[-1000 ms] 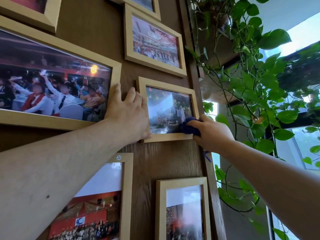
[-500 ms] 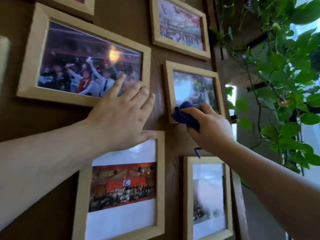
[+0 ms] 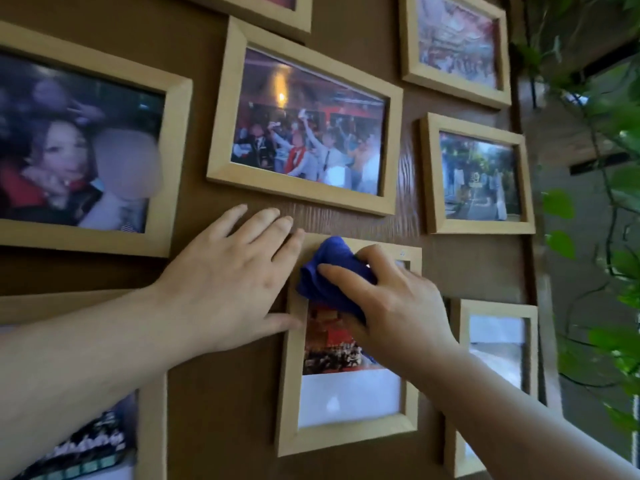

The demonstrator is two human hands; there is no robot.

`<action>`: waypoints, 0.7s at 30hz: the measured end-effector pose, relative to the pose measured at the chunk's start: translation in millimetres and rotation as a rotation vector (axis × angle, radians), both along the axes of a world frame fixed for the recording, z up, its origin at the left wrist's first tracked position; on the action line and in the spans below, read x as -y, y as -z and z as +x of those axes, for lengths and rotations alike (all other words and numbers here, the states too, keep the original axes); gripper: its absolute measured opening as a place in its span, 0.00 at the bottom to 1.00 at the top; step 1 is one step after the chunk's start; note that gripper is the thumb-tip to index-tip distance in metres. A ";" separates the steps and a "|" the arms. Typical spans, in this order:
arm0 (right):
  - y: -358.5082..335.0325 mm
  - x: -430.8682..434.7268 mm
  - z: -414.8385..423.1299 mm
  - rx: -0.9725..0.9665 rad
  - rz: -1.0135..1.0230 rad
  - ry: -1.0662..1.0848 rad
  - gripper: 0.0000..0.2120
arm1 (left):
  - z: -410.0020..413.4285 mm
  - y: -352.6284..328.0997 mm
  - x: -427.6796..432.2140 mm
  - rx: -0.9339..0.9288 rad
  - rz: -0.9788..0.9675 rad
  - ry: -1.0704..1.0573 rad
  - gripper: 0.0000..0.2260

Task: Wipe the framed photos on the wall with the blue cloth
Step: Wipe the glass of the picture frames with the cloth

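Right hand (image 3: 398, 306): fingers clenched on blue cloth (image 3: 329, 278), pressed to portrait frame (image 3: 289, 393) glass. Left hand (image 3: 228, 282): fingers spread, bracing frame edge. Advisable: light overlapping strokes downward from fingertips.

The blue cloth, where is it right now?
In the head view, the blue cloth sits centre frame, bunched under the right hand against the upper part of a portrait frame, beside the left hand.

Left hand (image 3: 230, 282) flat, fingers spread, right hand (image 3: 391, 306) curled closed, both forearms extended
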State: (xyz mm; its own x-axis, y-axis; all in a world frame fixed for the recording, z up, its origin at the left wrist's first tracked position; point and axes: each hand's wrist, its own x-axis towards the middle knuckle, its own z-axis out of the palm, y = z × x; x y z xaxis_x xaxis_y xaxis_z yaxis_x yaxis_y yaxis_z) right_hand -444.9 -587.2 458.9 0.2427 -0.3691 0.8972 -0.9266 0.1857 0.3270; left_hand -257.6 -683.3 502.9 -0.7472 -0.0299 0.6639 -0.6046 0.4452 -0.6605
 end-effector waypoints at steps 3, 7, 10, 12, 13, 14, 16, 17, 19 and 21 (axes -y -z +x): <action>0.9 8.3 9.0 -0.009 0.022 0.032 0.20 | -1.2 1.9 4.7 -0.023 0.055 0.038 0.45; 3.3 12.4 11.1 0.016 0.005 0.042 0.20 | -10.4 4.6 10.9 -0.011 0.093 0.076 0.45; 6.6 12.0 0.9 -0.010 0.003 0.090 0.20 | -13.1 4.9 12.9 -0.016 0.097 0.099 0.46; 9.7 7.8 -11.3 -0.001 -0.007 0.134 0.21 | -13.1 4.7 14.8 -0.014 0.089 0.096 0.46; 10.5 4.1 -18.0 0.015 -0.012 0.157 0.20 | -12.4 3.9 15.0 -0.014 0.082 0.094 0.47; 12.7 -0.8 -25.2 0.039 -0.014 0.188 0.19 | -12.8 4.0 15.4 -0.011 0.076 0.096 0.47; 15.9 -11.8 -38.5 0.078 -0.023 0.253 0.18 | -13.9 3.8 15.4 -0.006 0.064 0.096 0.47; 17.2 -16.8 -44.3 0.092 -0.026 0.285 0.19 | -14.5 3.5 15.3 -0.004 0.062 0.097 0.47; 20.3 -22.1 -49.8 0.122 -0.034 0.325 0.20 | -15.6 4.3 16.7 -0.003 0.062 0.101 0.47; 22.0 -18.7 -43.8 0.148 -0.037 0.297 0.21 | -15.9 4.5 17.5 -0.001 0.064 0.105 0.47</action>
